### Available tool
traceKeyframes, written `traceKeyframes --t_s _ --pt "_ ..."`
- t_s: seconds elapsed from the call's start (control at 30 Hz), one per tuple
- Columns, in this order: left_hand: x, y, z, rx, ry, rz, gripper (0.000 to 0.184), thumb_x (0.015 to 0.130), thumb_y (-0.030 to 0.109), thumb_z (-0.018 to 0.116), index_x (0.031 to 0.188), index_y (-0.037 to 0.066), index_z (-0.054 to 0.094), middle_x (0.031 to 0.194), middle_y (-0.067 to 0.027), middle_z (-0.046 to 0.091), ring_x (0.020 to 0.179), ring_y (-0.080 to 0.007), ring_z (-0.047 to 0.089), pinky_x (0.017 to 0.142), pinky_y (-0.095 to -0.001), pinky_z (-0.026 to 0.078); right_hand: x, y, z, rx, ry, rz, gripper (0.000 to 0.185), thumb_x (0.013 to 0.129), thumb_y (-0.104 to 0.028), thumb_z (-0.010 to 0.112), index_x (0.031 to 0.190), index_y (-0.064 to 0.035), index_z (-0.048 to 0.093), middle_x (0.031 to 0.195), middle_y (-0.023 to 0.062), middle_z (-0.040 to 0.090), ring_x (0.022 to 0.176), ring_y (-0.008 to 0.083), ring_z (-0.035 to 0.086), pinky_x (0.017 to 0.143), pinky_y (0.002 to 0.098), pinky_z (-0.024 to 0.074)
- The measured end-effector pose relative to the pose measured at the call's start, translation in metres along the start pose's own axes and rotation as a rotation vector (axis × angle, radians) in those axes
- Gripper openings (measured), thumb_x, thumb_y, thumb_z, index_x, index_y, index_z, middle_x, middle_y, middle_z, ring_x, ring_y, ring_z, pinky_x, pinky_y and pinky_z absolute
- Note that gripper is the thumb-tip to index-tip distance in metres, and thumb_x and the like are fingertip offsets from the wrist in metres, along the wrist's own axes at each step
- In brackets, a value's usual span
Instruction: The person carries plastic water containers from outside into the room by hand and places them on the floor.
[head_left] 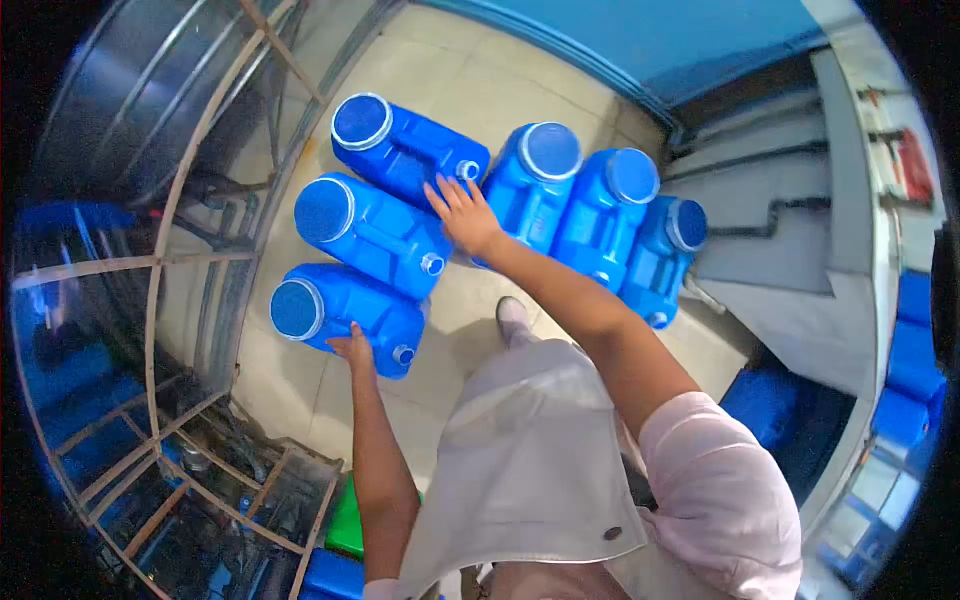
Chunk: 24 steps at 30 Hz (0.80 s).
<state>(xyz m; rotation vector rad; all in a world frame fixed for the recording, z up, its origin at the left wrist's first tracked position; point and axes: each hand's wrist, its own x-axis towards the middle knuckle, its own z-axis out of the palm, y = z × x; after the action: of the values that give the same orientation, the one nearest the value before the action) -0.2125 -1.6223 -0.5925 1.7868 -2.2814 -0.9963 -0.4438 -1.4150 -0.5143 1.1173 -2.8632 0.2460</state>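
Observation:
Several blue plastic jugs with wide round lids stand close together on the tiled floor. My left hand (354, 346) is at the near side of the nearest left jug (365, 312), its fingers around the jug's handle area. With fingers spread, my right hand (465, 215) rests on or just over the end of the farthest left jug (410, 150), near its small spout. The middle left jug (385, 238) lies between those two. To the right of my right hand are a jug (520, 205), another jug (602, 220) and a smaller-looking jug (658, 262).
A metal-framed glass partition (158, 262) runs along the left. At the back is a blue wall panel (640, 40). Pipes (770, 215) run along a grey structure on the right. A green container (346, 520) sits at lower left, and my shoe (512, 312) is below the jugs.

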Motion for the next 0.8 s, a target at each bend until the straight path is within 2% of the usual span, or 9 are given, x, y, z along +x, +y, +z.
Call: traceKeyframes --t_s 0.13,0.2,0.27,0.33,0.4,0.43,0.63,0.7,0.8 --pt "-0.023 0.003 -0.065 0.131 -0.083 0.087 0.082 0.078 0.028 0.058 0.128 -0.012 0.007 0.132 -0.031 0.019 0.12 -0.0415 0.025 0.101 -0.0429 0.022 -0.172 0.004 -0.098 0.302 -0.412 0.198 0.063 0.074 -0.019 0.057 0.129 -0.0071 0.029 0.134 0.0207 0.024 0.124 0.0312 0.025 0.1 0.0438 0.0241" --pt "-0.058 0.019 -0.109 0.148 -0.199 0.186 0.08 0.079 0.027 0.056 0.128 -0.013 0.007 0.133 -0.0291 0.02 0.122 -0.039 0.025 0.101 -0.0412 0.024 -0.251 0.02 -0.147 0.349 -0.427 0.42 0.055 0.075 -0.018 0.055 0.124 -0.0042 0.035 0.129 0.0224 0.031 0.118 0.0336 0.035 0.096 0.0412 0.0313" --pt "-0.05 -0.01 -0.101 -0.294 -0.418 0.255 0.073 0.08 0.028 0.054 0.131 -0.004 0.012 0.132 -0.0252 0.025 0.119 -0.0373 0.03 0.097 -0.044 0.028 -0.341 0.04 -0.181 0.452 -0.403 0.694 0.049 0.075 -0.018 0.053 0.12 -0.0021 0.039 0.12 0.0238 0.041 0.109 0.0349 0.043 0.091 0.0396 0.0364" --pt "-0.13 0.044 -0.15 -0.419 -0.691 -0.288 0.064 0.081 0.029 0.05 0.132 0.007 0.018 0.127 -0.0206 0.034 0.113 -0.0356 0.038 0.093 -0.0464 0.032 -0.421 0.039 -0.232 0.449 -0.309 0.868 0.046 0.076 -0.019 0.051 0.117 -0.0011 0.042 0.115 0.0243 0.047 0.104 0.0355 0.047 0.088 0.0391 0.0387" --pt "-0.154 0.037 -0.144 -0.46 -0.96 -0.241 0.057 0.082 0.034 0.047 0.129 0.012 0.026 0.124 -0.0179 0.037 0.11 -0.035 0.041 0.089 -0.0464 0.034 -0.509 0.015 -0.299 0.492 -0.27 1.18 0.041 0.076 -0.021 0.05 0.112 -0.0002 0.047 0.1 0.0242 0.055 0.096 0.035 0.052 0.085 0.0393 0.0408" --pt "-0.186 0.046 -0.14 -0.398 -1.011 -0.211 0.055 0.082 0.035 0.046 0.128 0.011 0.028 0.123 -0.0175 0.038 0.109 -0.0351 0.042 0.088 -0.0454 0.035 -0.557 -0.002 -0.315 0.496 -0.129 1.245 0.038 0.077 -0.022 0.049 0.108 -0.0006 0.051 0.09 0.0229 0.059 0.089 0.0357 0.055 0.082 0.0395 0.0428" --pt "-0.411 0.057 -0.107 0.071 -1.241 0.012 0.037 0.082 0.03 0.041 0.107 0.004 0.041 0.101 -0.013 0.052 0.087 -0.0279 0.053 0.071 -0.0369 0.043 -0.816 -0.18 -0.395 0.529 0.317 1.63 0.035 0.076 -0.022 0.049 0.104 -0.0006 0.054 0.088 0.0211 0.06 0.085 0.0357 0.057 0.078 0.0386 0.0448" --pt "-0.515 0.037 -0.095 0.217 -1.358 0.136 0.033 0.082 0.029 0.04 0.101 0.002 0.043 0.092 -0.011 0.054 0.08 -0.0258 0.054 0.066 -0.0347 0.044 -0.91 -0.254 -0.398 0.573 0.195 1.697 0.035 0.077 -0.022 0.049 0.103 -0.0002 0.055 0.091 0.02 0.06 0.087 0.0343 0.056 0.079 0.039 0.0441" --pt "-0.67 -0.029 -0.106 0.459 -1.502 0.322 0.029 0.082 0.026 0.04 0.094 -0.001 0.044 0.074 -0.0082 0.049 0.062 -0.0214 0.051 0.056 -0.0327 0.044 -1.029 -0.388 -0.389 0.602 0.475 1.969 0.034 0.078 -0.022 0.048 0.102 0.0 0.055 0.097 0.0201 0.058 0.091 0.0329 0.055 0.08 0.0391 0.0431"
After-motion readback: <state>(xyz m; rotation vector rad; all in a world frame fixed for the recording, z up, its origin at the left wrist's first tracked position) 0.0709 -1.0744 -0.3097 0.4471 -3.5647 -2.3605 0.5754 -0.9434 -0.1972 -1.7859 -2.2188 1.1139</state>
